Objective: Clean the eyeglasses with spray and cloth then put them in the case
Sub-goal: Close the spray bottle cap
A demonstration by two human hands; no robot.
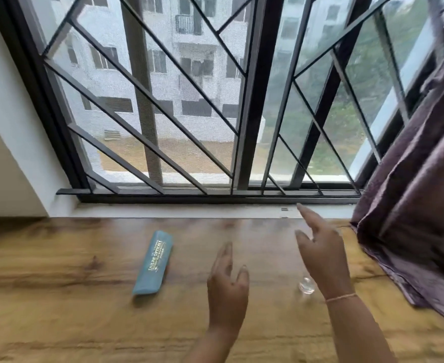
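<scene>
on the brown wood-grain tabletop (pixel 58 297), left of the middle: a long, flat teal-blue eyeglass case (pixel 153 263) with gold lettering, lying closed and at a slant, one end toward the window. set well apart from both hands, probably parked there as the last stop of the job. no eyeglasses to be seen anywhere, and no cloth; cannot tell where either is. just beside the right wrist and partly hidden behind it, a small clear rounded object (pixel 306 285), glassy and blurred; perhaps the spray bottle seen from above, but too smeared to say

over the table, the bare left hand (pixel 227 281), held up edge-on with fingers straight and loosely spread, gripping nothing. farther out and higher, the bare right hand (pixel 323 255) with a thin pink bracelet (pixel 340 297) at the wrist, fingers stretched toward the window, likewise empty. both blurred, so likely mid-gesture and not at rest; judged as the very start of the task, nothing yet picked up

beyond, a pale window sill (pixel 189 212) and a dark metal window grille (pixel 163 113) of slanted bars, grey buildings behind. at the right, a purple satin curtain (pixel 412 205) hanging down onto the table edge, near the right hand
</scene>
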